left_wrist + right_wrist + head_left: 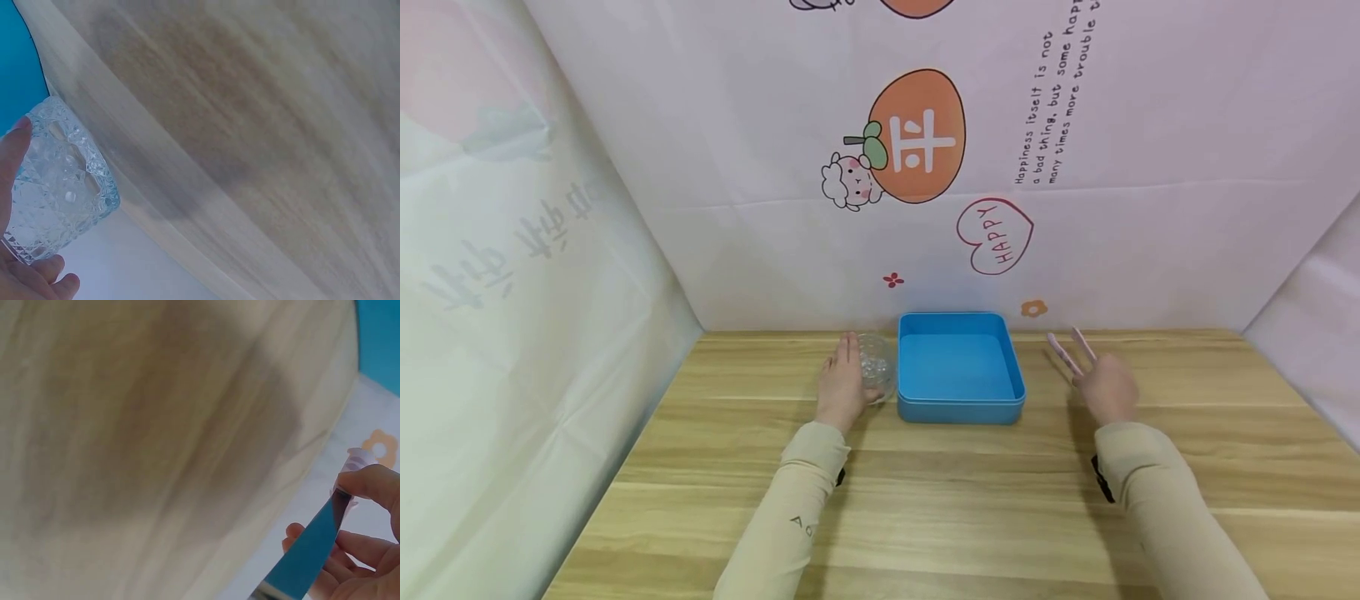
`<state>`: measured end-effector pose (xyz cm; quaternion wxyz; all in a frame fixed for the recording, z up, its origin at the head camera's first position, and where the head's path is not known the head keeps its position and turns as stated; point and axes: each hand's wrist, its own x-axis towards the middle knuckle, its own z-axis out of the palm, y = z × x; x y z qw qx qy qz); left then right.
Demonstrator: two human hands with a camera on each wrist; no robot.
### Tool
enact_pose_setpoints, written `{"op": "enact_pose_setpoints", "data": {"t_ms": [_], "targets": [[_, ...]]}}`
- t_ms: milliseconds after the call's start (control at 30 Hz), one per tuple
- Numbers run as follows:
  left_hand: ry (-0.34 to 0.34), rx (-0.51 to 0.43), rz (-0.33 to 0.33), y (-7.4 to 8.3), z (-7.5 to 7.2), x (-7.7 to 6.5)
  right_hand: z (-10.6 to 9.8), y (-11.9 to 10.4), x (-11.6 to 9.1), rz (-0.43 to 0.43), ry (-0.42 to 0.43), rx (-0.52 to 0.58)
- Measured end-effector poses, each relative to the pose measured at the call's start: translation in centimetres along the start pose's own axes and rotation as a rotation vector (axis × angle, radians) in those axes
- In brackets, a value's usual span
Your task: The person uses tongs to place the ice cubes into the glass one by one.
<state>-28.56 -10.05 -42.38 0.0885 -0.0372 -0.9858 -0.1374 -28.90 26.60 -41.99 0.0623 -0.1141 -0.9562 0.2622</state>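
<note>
A clear cut-glass bowl with clear, ice-like pieces inside stands on the table, left of a blue square box. My left hand grips the bowl from its left side; in the left wrist view, thumb and fingers lie on opposite sides of the faceted glass. To the right of the box, my right hand holds a pair of tongs, whose pale pink tips are spread apart and point toward the back. The right wrist view shows thumb and fingers pinching the tongs, a flat arm of which looks blue. Nothing shows between the tips.
The wood-grain table meets a white printed cloth at its back edge. More white cloth hangs at the left and right sides. The blue box is open at the top, with raised walls between the hands.
</note>
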Motion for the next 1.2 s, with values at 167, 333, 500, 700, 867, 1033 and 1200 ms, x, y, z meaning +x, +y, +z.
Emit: {"op": "enact_pose_setpoints", "data": {"t_ms": [167, 333, 500, 700, 867, 1033, 1200], "targets": [[0.003, -0.008, 0.007, 0.0, 0.2, 0.0, 0.1, 1.0, 0.0, 0.075, -0.034, -0.022], [0.001, 0.014, 0.024, 0.0, 0.1, 0.1, 0.0, 1.6, -0.1, 0.085, -0.02, -0.057], [-0.022, 0.001, 0.022, -0.1, 0.0, 0.2, -0.2, 2.0, -0.3, 0.083, -0.014, -0.111], [-0.038, -0.027, 0.018, -0.3, 0.0, 0.3, 0.0, 2.7, -0.1, 0.08, -0.031, -0.14], [-0.062, -0.046, 0.013, -0.3, 0.0, 0.4, 0.1, 3.0, -0.1, 0.081, -0.033, -0.15], [-0.092, -0.063, 0.004, -0.2, -0.1, 0.2, 0.0, 2.9, -0.2, 0.081, -0.054, -0.171], [-0.102, -0.081, 0.015, -0.3, -0.2, 0.1, -0.2, 2.4, -0.2, 0.124, -0.103, -0.18]]}}
